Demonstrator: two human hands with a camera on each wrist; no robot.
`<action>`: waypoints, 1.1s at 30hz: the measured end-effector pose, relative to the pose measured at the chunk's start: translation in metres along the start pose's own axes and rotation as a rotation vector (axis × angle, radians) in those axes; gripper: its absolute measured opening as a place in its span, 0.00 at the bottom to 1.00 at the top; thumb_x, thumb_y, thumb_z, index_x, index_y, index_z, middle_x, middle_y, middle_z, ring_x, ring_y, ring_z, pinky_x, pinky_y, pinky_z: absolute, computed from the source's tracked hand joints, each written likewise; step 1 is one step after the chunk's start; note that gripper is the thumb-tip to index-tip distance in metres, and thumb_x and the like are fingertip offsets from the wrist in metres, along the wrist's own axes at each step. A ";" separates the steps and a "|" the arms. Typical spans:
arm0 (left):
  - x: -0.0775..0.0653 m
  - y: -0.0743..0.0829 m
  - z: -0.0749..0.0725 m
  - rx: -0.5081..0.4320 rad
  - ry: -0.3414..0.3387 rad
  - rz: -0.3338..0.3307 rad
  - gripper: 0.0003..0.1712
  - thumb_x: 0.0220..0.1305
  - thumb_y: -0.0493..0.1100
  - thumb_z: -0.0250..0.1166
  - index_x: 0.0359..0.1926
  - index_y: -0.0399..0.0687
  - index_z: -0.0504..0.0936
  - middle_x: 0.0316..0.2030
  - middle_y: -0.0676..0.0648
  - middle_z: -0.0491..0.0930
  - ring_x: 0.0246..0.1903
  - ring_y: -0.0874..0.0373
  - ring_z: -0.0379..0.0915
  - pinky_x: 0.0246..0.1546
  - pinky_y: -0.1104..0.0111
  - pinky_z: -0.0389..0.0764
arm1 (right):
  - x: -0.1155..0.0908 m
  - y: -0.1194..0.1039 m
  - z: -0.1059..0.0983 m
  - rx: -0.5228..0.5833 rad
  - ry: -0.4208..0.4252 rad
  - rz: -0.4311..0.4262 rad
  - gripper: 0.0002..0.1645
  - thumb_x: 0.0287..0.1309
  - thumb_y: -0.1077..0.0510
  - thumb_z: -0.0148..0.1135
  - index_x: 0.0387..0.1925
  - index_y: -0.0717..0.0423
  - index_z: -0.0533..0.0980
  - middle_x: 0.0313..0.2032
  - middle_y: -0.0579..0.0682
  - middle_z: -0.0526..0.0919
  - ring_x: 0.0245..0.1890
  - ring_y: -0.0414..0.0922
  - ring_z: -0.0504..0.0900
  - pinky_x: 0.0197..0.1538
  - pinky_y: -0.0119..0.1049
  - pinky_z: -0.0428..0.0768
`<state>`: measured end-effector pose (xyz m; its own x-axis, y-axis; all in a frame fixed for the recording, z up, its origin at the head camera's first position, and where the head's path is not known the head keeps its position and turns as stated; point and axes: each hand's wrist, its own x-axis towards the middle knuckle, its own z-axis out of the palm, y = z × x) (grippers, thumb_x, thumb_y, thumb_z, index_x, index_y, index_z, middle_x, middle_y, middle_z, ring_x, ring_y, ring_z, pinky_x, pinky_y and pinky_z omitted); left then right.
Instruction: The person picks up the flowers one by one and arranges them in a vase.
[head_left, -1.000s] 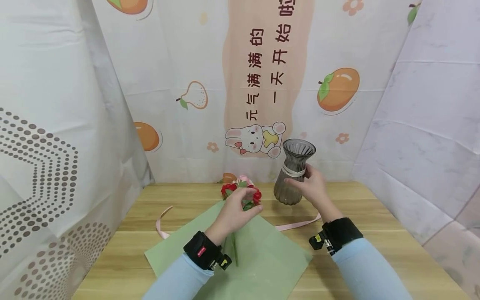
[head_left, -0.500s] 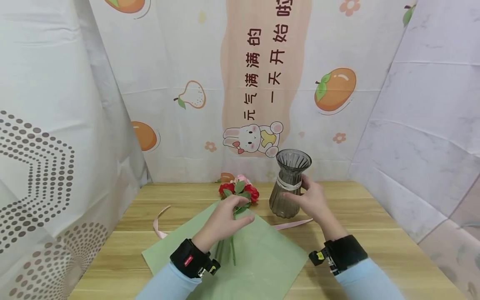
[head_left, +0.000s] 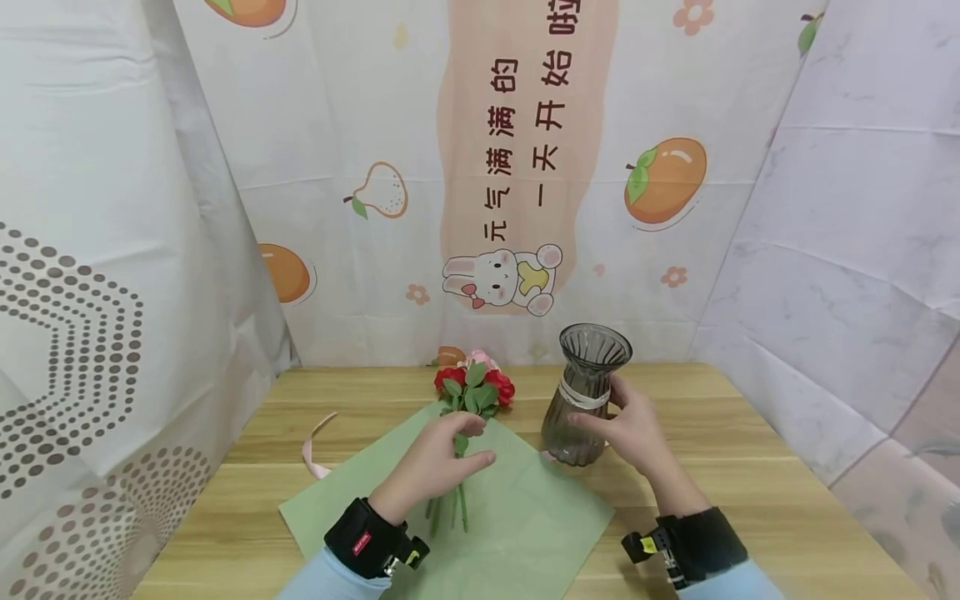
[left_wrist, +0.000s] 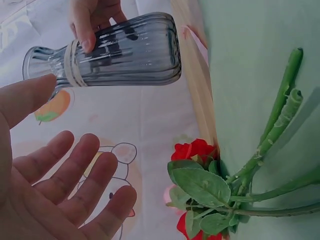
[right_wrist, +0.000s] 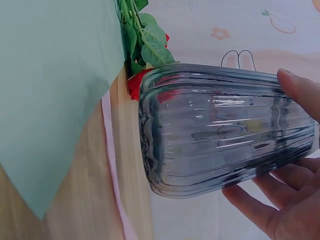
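Note:
My right hand (head_left: 637,429) holds a ribbed smoky-grey glass vase (head_left: 564,433) with a white cord round its neck. Thumb and fingers lie on opposite sides of it. In the right wrist view the vase (right_wrist: 220,135) hangs clear of the wooden table and nothing shows inside it. My left hand (head_left: 431,458) hovers with parted fingers over the flower stems, and its palm (left_wrist: 25,200) holds nothing. Red and pink artificial roses (head_left: 474,387) with green leaves lie on a sheet of green wrapping paper (head_left: 517,517), stems toward me.
A pink ribbon (head_left: 313,454) curls out at the paper's left, and its other part (right_wrist: 112,165) runs beneath the paper's right side. Behind the wooden table (head_left: 750,467) hangs a printed curtain (head_left: 345,275), with further curtains left and right.
My right hand has brought the vase lower and nearer to me. My left hand has drawn back from the blossoms toward the lower left, uncovering more of the roses.

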<state>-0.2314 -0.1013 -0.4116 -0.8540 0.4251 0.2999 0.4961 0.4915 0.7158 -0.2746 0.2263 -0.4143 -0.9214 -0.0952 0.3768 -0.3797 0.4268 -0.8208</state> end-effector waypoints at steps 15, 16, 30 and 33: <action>-0.005 -0.009 0.013 0.000 -0.018 -0.039 0.20 0.66 0.56 0.70 0.53 0.51 0.84 0.50 0.49 0.83 0.52 0.51 0.78 0.51 0.51 0.78 | -0.015 0.007 -0.001 -0.072 -0.086 0.073 0.55 0.46 0.46 0.83 0.69 0.63 0.66 0.59 0.63 0.79 0.62 0.60 0.76 0.56 0.56 0.78; -0.005 -0.009 0.014 0.002 -0.019 -0.043 0.20 0.66 0.56 0.70 0.53 0.51 0.84 0.49 0.50 0.83 0.52 0.50 0.78 0.50 0.53 0.78 | -0.015 0.007 -0.001 -0.081 -0.090 0.074 0.55 0.46 0.46 0.83 0.70 0.62 0.66 0.59 0.63 0.79 0.62 0.60 0.76 0.57 0.57 0.78; -0.004 -0.010 0.020 0.033 -0.041 -0.109 0.21 0.64 0.57 0.71 0.52 0.52 0.85 0.49 0.53 0.82 0.52 0.50 0.78 0.50 0.55 0.78 | -0.016 0.013 -0.010 -0.119 -0.139 0.061 0.55 0.41 0.48 0.86 0.68 0.53 0.65 0.58 0.59 0.80 0.60 0.61 0.77 0.55 0.59 0.78; -0.004 -0.010 0.020 0.037 -0.039 -0.115 0.21 0.64 0.57 0.71 0.52 0.52 0.85 0.49 0.52 0.82 0.52 0.51 0.78 0.49 0.55 0.78 | -0.015 0.013 -0.012 -0.136 -0.156 0.050 0.55 0.43 0.47 0.85 0.69 0.54 0.64 0.59 0.60 0.79 0.61 0.62 0.76 0.55 0.60 0.77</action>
<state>-0.2298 -0.0929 -0.4330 -0.8990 0.3936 0.1921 0.4017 0.5661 0.7198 -0.2646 0.2437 -0.4258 -0.9445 -0.2042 0.2574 -0.3282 0.5511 -0.7672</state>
